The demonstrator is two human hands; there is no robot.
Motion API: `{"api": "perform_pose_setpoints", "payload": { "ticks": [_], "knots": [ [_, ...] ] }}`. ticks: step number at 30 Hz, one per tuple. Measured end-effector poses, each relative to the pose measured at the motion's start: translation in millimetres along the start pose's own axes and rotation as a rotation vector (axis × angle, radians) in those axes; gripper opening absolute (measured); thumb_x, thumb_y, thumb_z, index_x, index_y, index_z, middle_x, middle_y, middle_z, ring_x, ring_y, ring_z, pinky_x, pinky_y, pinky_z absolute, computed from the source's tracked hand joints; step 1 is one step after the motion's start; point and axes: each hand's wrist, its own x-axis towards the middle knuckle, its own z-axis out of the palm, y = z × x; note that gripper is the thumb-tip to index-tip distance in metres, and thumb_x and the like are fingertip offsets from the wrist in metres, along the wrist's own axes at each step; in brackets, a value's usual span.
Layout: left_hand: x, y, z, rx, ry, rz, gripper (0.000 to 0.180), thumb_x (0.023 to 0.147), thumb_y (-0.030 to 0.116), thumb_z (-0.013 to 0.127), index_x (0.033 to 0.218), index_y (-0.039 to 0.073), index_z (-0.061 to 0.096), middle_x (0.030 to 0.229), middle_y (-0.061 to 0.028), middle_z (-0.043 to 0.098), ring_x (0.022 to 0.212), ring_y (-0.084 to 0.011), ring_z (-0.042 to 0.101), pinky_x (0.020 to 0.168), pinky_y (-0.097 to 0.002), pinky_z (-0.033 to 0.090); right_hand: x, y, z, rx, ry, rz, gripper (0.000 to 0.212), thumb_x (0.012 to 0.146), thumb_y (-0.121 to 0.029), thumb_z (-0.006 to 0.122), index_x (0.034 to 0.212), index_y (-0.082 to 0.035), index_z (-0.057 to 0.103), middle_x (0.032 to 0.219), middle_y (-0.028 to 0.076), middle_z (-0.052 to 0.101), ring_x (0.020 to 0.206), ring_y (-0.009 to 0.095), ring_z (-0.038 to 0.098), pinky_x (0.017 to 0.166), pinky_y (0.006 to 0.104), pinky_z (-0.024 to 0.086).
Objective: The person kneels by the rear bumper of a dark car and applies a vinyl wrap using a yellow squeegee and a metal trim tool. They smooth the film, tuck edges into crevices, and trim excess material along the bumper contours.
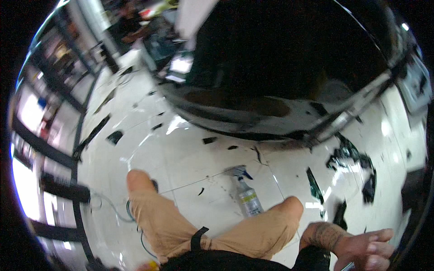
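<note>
My right hand [367, 249] is at the lower right, its fingers curled. A thin, pale, shiny edge [348, 267] shows beneath it at the frame's border; I cannot make out what it is. Of my left hand [143, 267] only a blurred sliver shows at the lower edge, beside a small yellow thing [154, 265]. Its fingers are hidden. Between my bent knees a spray bottle [249, 198] with a dark blue trigger head stands on the floor. In front of me is the glossy black body of a car [280, 54], its lower edge close to the tiles.
Black film-like scraps [350, 153] lie crumpled on the right, near a dark green strip [314, 184]. More black pieces [115, 137] are scattered on the white tiled floor [149, 149]. A thin hose [110, 205] runs at left, beside a dark-framed glass wall [45, 144]. Another person [129, 27] is at the far left.
</note>
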Motion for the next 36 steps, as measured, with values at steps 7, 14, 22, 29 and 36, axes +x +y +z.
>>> {"api": "perform_pose_setpoints", "payload": {
  "ticks": [7,14,22,29,36],
  "knots": [
    [64.1,-0.8,79.8,0.111,-0.152,-0.164,0.069,0.077,0.049,0.069,0.126,0.004,0.053,0.121,-0.0110,0.054,0.107,-0.0215,0.054,0.089,-0.0341,0.045,3.8,-10.3,5.8,0.068,-0.148,0.054,0.031,0.093,-0.023,0.059,0.120,-0.009,0.064,0.085,0.004,0.062,0.062,0.016,0.057,0.051,0.0281,0.045],
    [86.7,34.6,136.5,0.313,-0.293,-0.111,0.062,0.079,0.046,0.068,0.122,0.004,0.054,0.116,-0.0106,0.056,0.103,-0.0209,0.055,0.086,-0.0341,0.046,-41.3,-12.3,2.7,0.101,0.181,0.070,0.024,0.085,-0.020,0.065,0.105,-0.009,0.070,0.073,0.002,0.060,0.057,0.015,0.054,0.050,0.0280,0.041],
    [76.1,38.2,168.3,0.423,-0.295,-0.107,0.055,0.081,0.043,0.067,0.118,0.004,0.055,0.110,-0.0101,0.057,0.097,-0.0203,0.055,0.082,-0.0340,0.046,-80.9,-5.7,-27.5,0.236,0.376,0.129,0.019,0.085,-0.018,0.064,0.099,-0.008,0.071,0.073,0.003,0.061,0.059,0.015,0.055,0.048,0.0268,0.039],
    [62.2,26.7,168.3,0.439,-0.266,-0.115,0.048,0.083,0.040,0.065,0.114,0.003,0.056,0.105,-0.0097,0.058,0.093,-0.0197,0.056,0.078,-0.0340,0.047,-167.9,26.0,-7.5,0.156,0.968,0.667,0.010,0.091,-0.018,0.059,0.094,-0.009,0.062,0.094,0.005,0.063,0.078,0.013,0.059,0.063,0.0274,0.046],
    [50.5,16.4,158.6,0.442,-0.266,-0.110,0.042,0.085,0.037,0.064,0.110,0.003,0.057,0.100,-0.0093,0.059,0.088,-0.0192,0.057,0.075,-0.0339,0.047,-194.2,154.5,159.3,-0.214,0.397,1.220,0.037,0.077,-0.019,0.080,0.092,0.000,0.052,0.067,0.004,0.053,0.060,0.013,0.051,0.054,0.0300,0.045]
  ]
}}
